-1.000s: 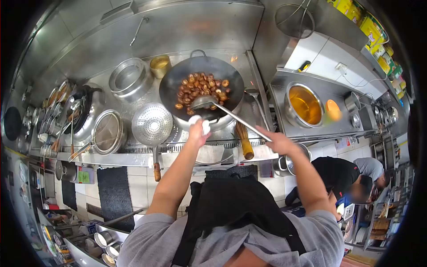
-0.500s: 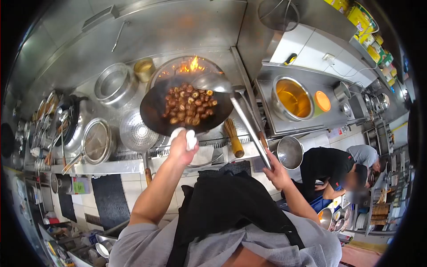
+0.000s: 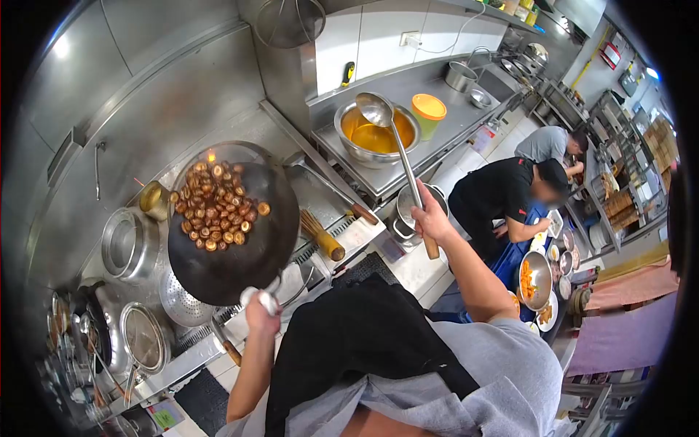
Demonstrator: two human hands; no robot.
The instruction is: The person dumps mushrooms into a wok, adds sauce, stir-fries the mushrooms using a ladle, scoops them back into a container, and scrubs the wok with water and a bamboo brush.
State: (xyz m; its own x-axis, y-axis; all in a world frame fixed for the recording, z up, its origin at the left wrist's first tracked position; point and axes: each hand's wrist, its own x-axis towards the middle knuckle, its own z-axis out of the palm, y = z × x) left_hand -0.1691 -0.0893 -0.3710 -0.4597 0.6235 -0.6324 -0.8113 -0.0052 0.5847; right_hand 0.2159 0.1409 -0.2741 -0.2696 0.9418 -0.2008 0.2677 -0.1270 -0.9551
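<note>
My left hand (image 3: 258,319) is closed around a white cloth (image 3: 261,300) at the near rim of a black wok (image 3: 207,278). Brown mushroom caps (image 3: 218,207) lie heaped in the wok's far part, and a small flame shows beyond them. My right hand (image 3: 433,221) grips the wooden-ended handle of a long metal ladle (image 3: 376,109). The ladle's bowl is over a steel bowl (image 3: 371,156) of amber liquid, apparently oil; whether it touches the liquid I cannot tell.
A green tub with an orange lid (image 3: 428,107) stands beside the steel bowl. Left of the wok are a perforated skimmer (image 3: 182,297), a strainer (image 3: 144,336) and stacked metal pans (image 3: 129,244). A bamboo brush (image 3: 324,237) lies to its right. Two people work at the right, near a person's black shirt (image 3: 495,193).
The ladle has swung from above the wok to over the steel bowl. The wok has tipped and the mushrooms have shifted toward its far side. My view has turned right.
</note>
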